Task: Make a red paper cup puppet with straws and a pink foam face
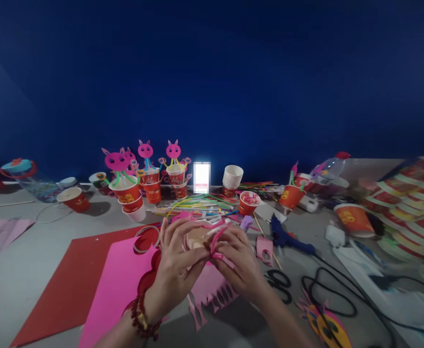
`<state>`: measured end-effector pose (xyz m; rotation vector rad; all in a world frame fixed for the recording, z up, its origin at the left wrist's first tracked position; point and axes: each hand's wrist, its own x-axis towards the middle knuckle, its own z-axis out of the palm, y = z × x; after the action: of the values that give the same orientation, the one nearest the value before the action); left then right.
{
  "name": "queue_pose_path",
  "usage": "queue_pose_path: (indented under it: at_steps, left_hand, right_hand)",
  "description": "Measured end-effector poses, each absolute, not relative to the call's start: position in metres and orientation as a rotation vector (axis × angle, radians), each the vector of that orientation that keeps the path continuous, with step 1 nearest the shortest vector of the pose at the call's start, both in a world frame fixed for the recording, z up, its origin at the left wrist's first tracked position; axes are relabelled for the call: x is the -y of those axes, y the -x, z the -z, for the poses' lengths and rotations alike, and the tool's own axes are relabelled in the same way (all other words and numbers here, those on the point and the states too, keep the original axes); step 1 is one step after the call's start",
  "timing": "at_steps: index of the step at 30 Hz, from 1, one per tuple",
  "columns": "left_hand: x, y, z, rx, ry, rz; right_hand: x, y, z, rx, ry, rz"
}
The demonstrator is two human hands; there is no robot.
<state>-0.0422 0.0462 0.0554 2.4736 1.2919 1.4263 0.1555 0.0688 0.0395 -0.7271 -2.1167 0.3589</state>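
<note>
Watching remotely, I've got my left hand [183,256] and right hand [239,256] pinching a bent pink strip [215,238] — above the cluttered desk [12,285].

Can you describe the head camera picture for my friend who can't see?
The left hand and right hand hold a bent pink strip above a grey table. Beyond stand red paper cups, some topped with pink animal faces; a blue glue gun lies at right.

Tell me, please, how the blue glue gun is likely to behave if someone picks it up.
The blue glue gun will probably feel stiff, since its body looks like one rigid shape. Its black cord may drag or snag, as it lies in loose loops. Its angled form should resist rolling.
</note>
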Motion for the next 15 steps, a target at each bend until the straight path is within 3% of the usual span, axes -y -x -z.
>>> queue_pose_path:
  at_steps: [15]
  left_hand:
    - [-0.0462, 0.0397, -0.0523, -1.183, -2.415, -1.322]
  right_hand:
    - [-0.07, -0.1503, -0.0347, 1.941, 0.714, -0.538]
